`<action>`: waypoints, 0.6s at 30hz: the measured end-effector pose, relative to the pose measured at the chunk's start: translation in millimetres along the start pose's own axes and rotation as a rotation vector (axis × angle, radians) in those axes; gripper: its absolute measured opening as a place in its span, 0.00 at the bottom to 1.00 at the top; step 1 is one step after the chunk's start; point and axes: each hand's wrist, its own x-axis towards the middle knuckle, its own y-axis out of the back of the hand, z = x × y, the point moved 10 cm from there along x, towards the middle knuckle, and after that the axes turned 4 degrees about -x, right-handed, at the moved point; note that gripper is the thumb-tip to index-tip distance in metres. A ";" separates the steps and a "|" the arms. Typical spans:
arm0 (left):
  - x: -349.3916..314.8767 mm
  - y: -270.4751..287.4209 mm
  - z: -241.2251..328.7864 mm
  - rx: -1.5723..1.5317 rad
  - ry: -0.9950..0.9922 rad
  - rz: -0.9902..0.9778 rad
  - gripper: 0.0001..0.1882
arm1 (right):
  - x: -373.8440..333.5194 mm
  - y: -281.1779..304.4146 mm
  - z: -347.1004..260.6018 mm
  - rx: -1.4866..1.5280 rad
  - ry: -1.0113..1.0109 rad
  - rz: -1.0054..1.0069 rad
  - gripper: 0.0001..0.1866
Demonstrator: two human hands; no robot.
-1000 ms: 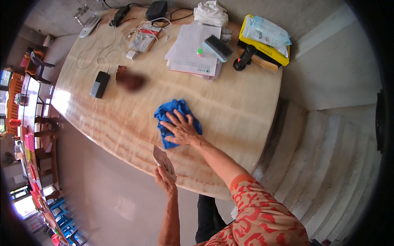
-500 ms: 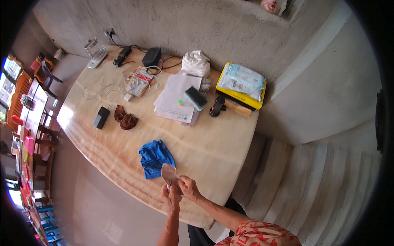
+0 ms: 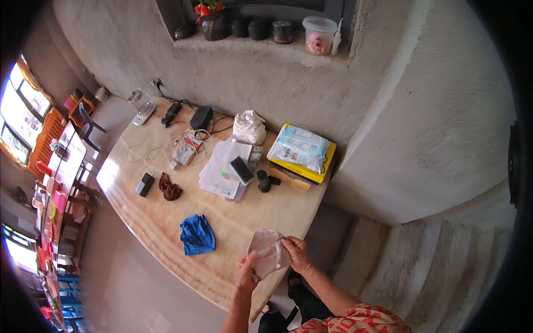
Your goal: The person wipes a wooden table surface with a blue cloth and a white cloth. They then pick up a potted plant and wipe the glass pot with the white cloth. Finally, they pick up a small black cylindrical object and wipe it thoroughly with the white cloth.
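A pale pink piece of cloth (image 3: 267,250) with a lighter strip across it is spread between my two hands, above the near right part of the table. My left hand (image 3: 246,272) pinches its left side. My right hand (image 3: 297,253) grips its right edge, fingers closed on it. A crumpled blue cloth (image 3: 197,236) lies on the table to the left, apart from both hands. Farther back is a brown, gathered piece of fabric (image 3: 169,187) like a scrunchie.
The stone-topped table (image 3: 139,213) also holds papers (image 3: 214,172), a bristle brush (image 3: 241,170), a wooden-handled tool (image 3: 291,180), a yellow box (image 3: 312,175) with packets, a white bundle (image 3: 249,127), cables and a glass kettle (image 3: 141,104). Steps (image 3: 413,266) are to the right.
The pink cloth, narrow and folded before, is now spread wider. My hands have moved apart and to the right. The view has tilted up, showing a wall niche.
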 end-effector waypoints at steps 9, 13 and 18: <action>-37.3 -106.3 49.3 0.970 -0.691 -0.023 0.09 | -35.7 -85.7 -45.3 0.366 -0.275 -0.288 0.22; -64.0 -137.0 65.4 1.180 -0.823 -0.115 0.12 | -23.6 -98.4 -60.1 0.371 -0.200 -0.425 0.17; -71.5 -139.2 90.1 1.100 -0.883 -0.145 0.16 | -13.5 -107.2 -84.5 0.270 -0.194 -0.236 0.17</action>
